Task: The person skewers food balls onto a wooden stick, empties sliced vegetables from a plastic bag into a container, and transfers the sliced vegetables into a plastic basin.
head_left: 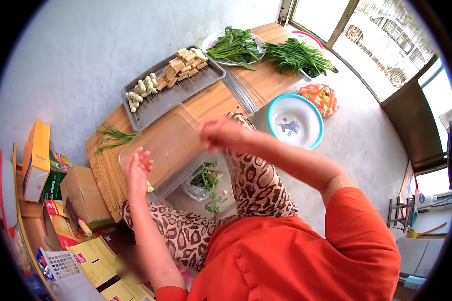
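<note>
My left hand point(138, 169) is at the near left side of a clear plastic tray point(173, 138), its fingers loosely curled and apart, with nothing visible in them. Beside its wrist is a small pale piece point(149, 187), partly hidden. Over the tray's right edge hovers my right hand point(219, 134), its fingers closed; whatever they may hold is hidden. A metal tray point(150, 111) behind the plastic one carries skewered pale round balls point(144, 88) and skewered tan rolls point(182, 66). Several thin metal skewers point(240, 90) lie to the right.
Leafy greens point(236, 46) on a plate and long green chives point(301, 56) fill the table's far end. More green stalks point(114, 136) lie at left. A blue-rimmed basin point(316, 125) and an orange-striped bag point(322, 99) stand on the floor. Boxes point(83, 193) crowd the left.
</note>
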Demonstrator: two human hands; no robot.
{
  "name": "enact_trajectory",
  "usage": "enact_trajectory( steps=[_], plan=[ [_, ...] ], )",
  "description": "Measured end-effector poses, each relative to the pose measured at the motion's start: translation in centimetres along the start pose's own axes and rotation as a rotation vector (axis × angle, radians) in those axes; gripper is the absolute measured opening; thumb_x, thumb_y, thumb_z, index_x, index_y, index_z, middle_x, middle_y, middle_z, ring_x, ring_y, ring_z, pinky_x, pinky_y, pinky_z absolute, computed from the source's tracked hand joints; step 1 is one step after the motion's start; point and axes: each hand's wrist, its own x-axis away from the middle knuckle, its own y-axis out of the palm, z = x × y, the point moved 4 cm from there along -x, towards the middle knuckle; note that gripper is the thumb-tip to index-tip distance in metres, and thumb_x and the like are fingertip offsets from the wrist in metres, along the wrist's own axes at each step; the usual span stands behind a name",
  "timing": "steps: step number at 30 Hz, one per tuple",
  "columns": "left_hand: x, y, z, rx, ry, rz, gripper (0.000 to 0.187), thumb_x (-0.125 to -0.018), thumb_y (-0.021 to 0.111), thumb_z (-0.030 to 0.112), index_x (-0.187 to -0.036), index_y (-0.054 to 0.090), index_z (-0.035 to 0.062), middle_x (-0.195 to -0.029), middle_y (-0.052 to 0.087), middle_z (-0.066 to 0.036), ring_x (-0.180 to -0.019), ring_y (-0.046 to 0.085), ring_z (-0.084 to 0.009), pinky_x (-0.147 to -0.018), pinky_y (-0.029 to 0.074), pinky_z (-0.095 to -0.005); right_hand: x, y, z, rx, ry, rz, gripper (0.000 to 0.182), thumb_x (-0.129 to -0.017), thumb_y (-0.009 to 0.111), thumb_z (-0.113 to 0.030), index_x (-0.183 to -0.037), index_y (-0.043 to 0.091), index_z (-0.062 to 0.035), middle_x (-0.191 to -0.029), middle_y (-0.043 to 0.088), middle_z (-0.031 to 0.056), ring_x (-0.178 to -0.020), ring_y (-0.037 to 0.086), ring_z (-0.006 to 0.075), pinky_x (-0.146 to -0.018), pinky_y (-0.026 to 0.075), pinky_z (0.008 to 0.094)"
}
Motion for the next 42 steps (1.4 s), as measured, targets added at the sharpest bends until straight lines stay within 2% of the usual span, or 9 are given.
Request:
enact_trajectory(
  steps=[6, 9, 14, 17, 20, 27, 31, 36, 42],
  plan=[
    [0.9, 1.6, -0.4, 0.010, -0.072, -0.077, 0.036, -0.092, 0.050, 0.032, -0.118, 0.051, 0.0062, -0.098, 0.061, -0.010, -0.059, 0.052, -0.0098, -0.052, 0.039, -0.0213, -3.6, 6.4, 9.9, 0.180, 0.097, -0.238, 0.013, -0.080, 0.053, -0.015, -0.073, 0.055, -0.0032, -0.065, 0.060, 0.0044, -0.048, 0.055, 0.0130, -0.045, 0.041, 0.0237],
    [0.7, 1.3, -0.7, -0.042, -0.083, -0.057, 0.034, -0.093, 0.050, 0.029, -0.117, 0.051, 0.0061, -0.090, 0.061, -0.008, -0.053, 0.047, -0.0072, -0.046, 0.034, -0.0187, -4.3, 7.8, 11.3, 0.328, -0.013, -0.303, 0.017, -0.080, 0.052, -0.017, -0.073, 0.056, -0.0026, -0.066, 0.061, 0.0043, -0.049, 0.056, 0.0141, -0.046, 0.042, 0.0250],
    [0.4, 0.8, -1.0, -0.064, -0.057, -0.086, 0.027, -0.093, 0.051, 0.024, -0.113, 0.053, 0.0061, -0.074, 0.057, -0.003, -0.049, 0.043, -0.0042, -0.043, 0.031, -0.0156, -4.1, 8.2, 11.3, 0.530, 0.085, -0.545, 0.020, -0.086, 0.054, -0.020, -0.089, 0.056, -0.0004, -0.069, 0.060, 0.0047, -0.052, 0.054, 0.0117, -0.049, 0.043, 0.0259],
    [0.7, 1.1, -0.8, -0.067, -0.070, -0.024, 0.022, -0.092, 0.051, 0.019, -0.109, 0.055, 0.0061, -0.068, 0.055, -0.001, -0.047, 0.042, -0.0038, -0.041, 0.031, -0.0155, -5.4, 7.0, 8.9, 0.534, 0.151, -0.451, 0.026, -0.088, 0.055, -0.025, -0.096, 0.056, -0.0006, -0.070, 0.060, 0.0038, -0.051, 0.053, 0.0123, -0.049, 0.042, 0.0263],
    [0.7, 2.1, -1.1, -0.210, -0.073, -0.141, 0.019, -0.091, 0.051, 0.016, -0.105, 0.057, 0.0055, -0.065, 0.055, -0.001, -0.046, 0.042, -0.0032, -0.041, 0.031, -0.0154, -9.2, 5.0, 8.5, 0.435, -0.042, -0.231, 0.027, -0.089, 0.055, -0.027, -0.099, 0.057, -0.0024, -0.071, 0.059, 0.0028, -0.050, 0.052, 0.0116, -0.047, 0.040, 0.0253],
    [1.7, 4.3, -4.4, -0.552, -0.337, -0.456, 0.019, -0.090, 0.052, 0.019, -0.093, 0.062, 0.0033, -0.066, 0.058, -0.001, -0.048, 0.048, -0.0046, -0.042, 0.035, -0.0166, -11.7, 3.4, 11.6, 0.216, 0.117, -0.155, 0.017, -0.089, 0.053, -0.021, -0.095, 0.058, -0.0054, -0.071, 0.060, 0.0027, -0.050, 0.051, 0.0093, -0.044, 0.037, 0.0231],
    [0.4, 1.8, -3.2, -0.497, -0.162, -0.266, 0.024, -0.091, 0.053, 0.026, -0.097, 0.061, 0.0042, -0.076, 0.061, -0.002, -0.054, 0.052, -0.0059, -0.045, 0.038, -0.0179, -11.9, 2.4, 9.9, 0.089, 0.008, 0.042, 0.013, -0.089, 0.050, -0.016, -0.089, 0.057, -0.0048, -0.076, 0.065, 0.0070, -0.049, 0.052, 0.0105, -0.044, 0.039, 0.0240],
    [-1.7, -5.7, 0.9, -0.420, 0.027, 0.176, 0.023, -0.092, 0.050, 0.023, -0.102, 0.060, 0.0052, -0.083, 0.061, -0.003, -0.060, 0.055, -0.0075, -0.051, 0.043, -0.0196, -11.3, 1.5, 8.2, -0.058, -0.015, 0.000, 0.017, -0.091, 0.046, -0.016, -0.095, 0.055, -0.0031, -0.071, 0.065, 0.0101, -0.044, 0.050, 0.0111, -0.039, 0.036, 0.0244],
    [-2.7, -9.8, -0.1, -0.718, -0.137, 0.323, 0.021, -0.087, 0.055, 0.020, -0.096, 0.062, 0.0033, -0.080, 0.062, -0.007, -0.063, 0.060, -0.0113, -0.053, 0.047, -0.0228, -10.9, 2.2, 8.5, 0.030, 0.045, -0.090, 0.019, -0.092, 0.045, -0.018, -0.098, 0.056, -0.0039, -0.066, 0.062, 0.0071, -0.042, 0.049, 0.0103, -0.042, 0.037, 0.0232]
  ],
)
